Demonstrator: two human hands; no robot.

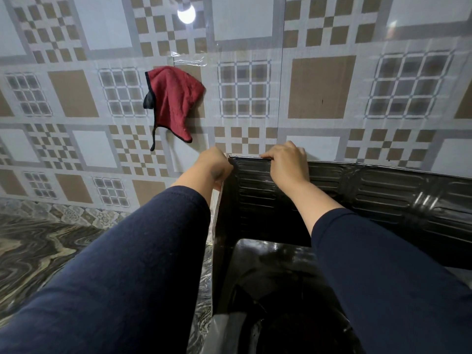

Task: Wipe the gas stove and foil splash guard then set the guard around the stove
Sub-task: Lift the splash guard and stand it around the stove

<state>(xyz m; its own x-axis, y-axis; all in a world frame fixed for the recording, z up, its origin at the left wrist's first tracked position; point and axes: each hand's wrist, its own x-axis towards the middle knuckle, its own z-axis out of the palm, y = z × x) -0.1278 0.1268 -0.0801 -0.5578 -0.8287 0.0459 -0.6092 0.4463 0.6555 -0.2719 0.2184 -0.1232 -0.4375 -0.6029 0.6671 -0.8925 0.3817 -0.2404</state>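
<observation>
The wall point(319, 85) in front of me is covered in brown and white squares, and a red cloth point(176, 100) hangs on it at about 11 o'clock from my hands. Below, at 8 o'clock, is a swirly marble counter point(38, 251). My right hand point(287, 162) curls over the top edge of the foil splash guard point(383, 190) and pinches it near the corner. My left hand point(213, 164) is at the same corner, on the outer side. I think it holds the side panel, but its fingers are behind the foil, so I cannot tell how they grip. The guard stands upright along the wall, runs off to 3 o'clock, and bends toward me at the corner. The gas stove point(270, 277) sits inside it, low at 6 o'clock. I judge this is the setting step. To do it well, I would push the back panel flat to the wall, keep the corner fold square, and go gently, since thin foil dents easily. My sleeves point(127, 277) hide much of the stove. I cannot see its burners or the guard's far right end.
</observation>
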